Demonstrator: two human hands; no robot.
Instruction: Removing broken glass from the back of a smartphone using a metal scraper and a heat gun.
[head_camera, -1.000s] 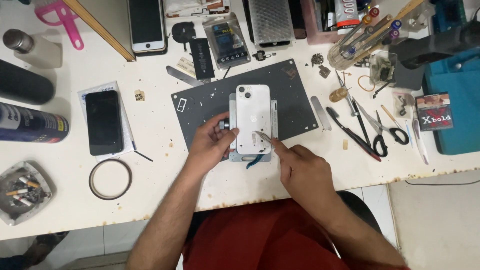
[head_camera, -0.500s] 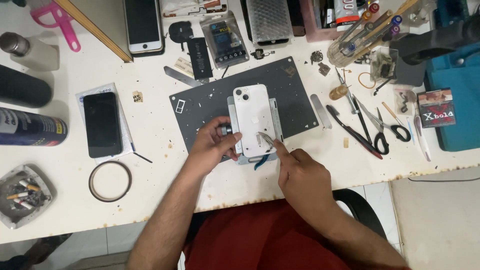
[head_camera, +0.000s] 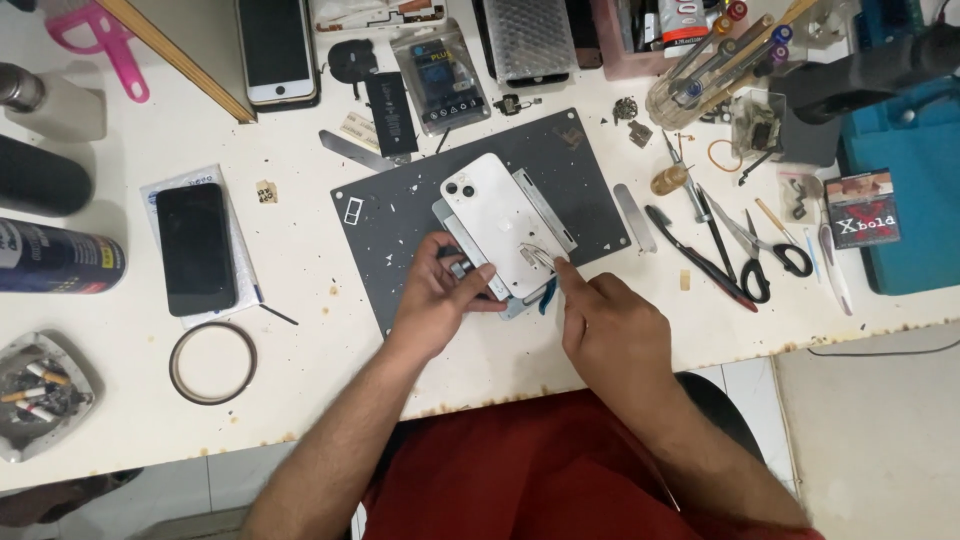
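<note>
Bright, even overhead light, soft shadows, sharp focus, slight edge distortion.

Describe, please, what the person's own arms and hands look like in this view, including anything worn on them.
Both forearms are bare, with no sleeves reaching into view. The left hand and the right hand wear no gloves, and no watch, bracelet or ring shows. Dark hair shows along the forearms. A red garment covers the lap below them.

black phone (head_camera: 196, 248) | tape ring (head_camera: 211, 362) | scissors (head_camera: 762, 240) | ashtray (head_camera: 40, 392)
</note>
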